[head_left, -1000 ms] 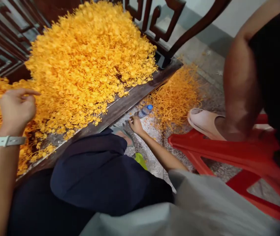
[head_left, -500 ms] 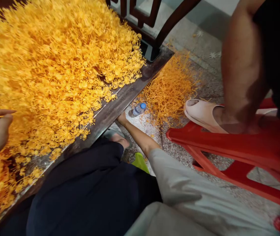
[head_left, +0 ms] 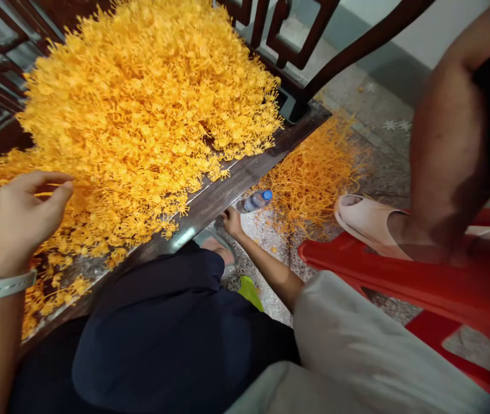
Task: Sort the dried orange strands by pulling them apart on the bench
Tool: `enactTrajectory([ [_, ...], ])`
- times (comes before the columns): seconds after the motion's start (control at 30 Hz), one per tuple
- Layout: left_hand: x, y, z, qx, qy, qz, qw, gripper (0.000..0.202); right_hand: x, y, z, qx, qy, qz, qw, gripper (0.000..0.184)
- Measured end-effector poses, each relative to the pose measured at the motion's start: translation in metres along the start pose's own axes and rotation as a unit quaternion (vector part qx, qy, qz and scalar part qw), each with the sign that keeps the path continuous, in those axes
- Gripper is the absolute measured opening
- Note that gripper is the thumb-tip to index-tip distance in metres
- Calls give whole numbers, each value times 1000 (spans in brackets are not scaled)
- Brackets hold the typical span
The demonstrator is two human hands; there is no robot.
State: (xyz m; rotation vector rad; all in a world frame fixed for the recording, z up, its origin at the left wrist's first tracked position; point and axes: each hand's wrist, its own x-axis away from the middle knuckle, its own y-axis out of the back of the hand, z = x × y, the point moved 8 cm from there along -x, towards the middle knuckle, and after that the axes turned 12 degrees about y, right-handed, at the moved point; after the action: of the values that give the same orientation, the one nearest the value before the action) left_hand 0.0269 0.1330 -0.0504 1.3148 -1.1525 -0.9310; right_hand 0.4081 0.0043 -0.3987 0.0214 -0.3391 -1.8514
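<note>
For handling the heap of yellow flower-like pieces [head_left: 150,115] on the dark wooden counter [head_left: 223,198], a light fingertip pinch on one piece at a time would probably serve best, since the frilled edges look ready to snag their neighbours. The left hand [head_left: 29,213] is over the heap's near-left side, wrist low and thumb and forefinger tips nearly together, with anything between them impossible to tell; the right hand [head_left: 232,223] reaches low beside the counter's edge near a bottle [head_left: 255,200], its grip unclear.
</note>
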Motion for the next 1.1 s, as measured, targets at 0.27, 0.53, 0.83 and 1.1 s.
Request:
enactTrajectory([
  [0.27, 6, 11, -14, 88, -5, 10, 996, 44, 96, 84, 113, -18, 76, 9, 997, 25],
  [0.53, 30, -11, -45, 21, -167, -4, 986, 51, 11, 63, 433, 155, 593, 47, 789, 17],
  [0.83, 33, -2, -45, 34, -172, -44, 984, 46, 34, 141, 382, 140, 553, -201, 797, 16],
  [1.1, 35, -13, -58, -10, -189, -16, 982, 57, 138, 187, 13, 314, 109, -51, 942, 27],
])
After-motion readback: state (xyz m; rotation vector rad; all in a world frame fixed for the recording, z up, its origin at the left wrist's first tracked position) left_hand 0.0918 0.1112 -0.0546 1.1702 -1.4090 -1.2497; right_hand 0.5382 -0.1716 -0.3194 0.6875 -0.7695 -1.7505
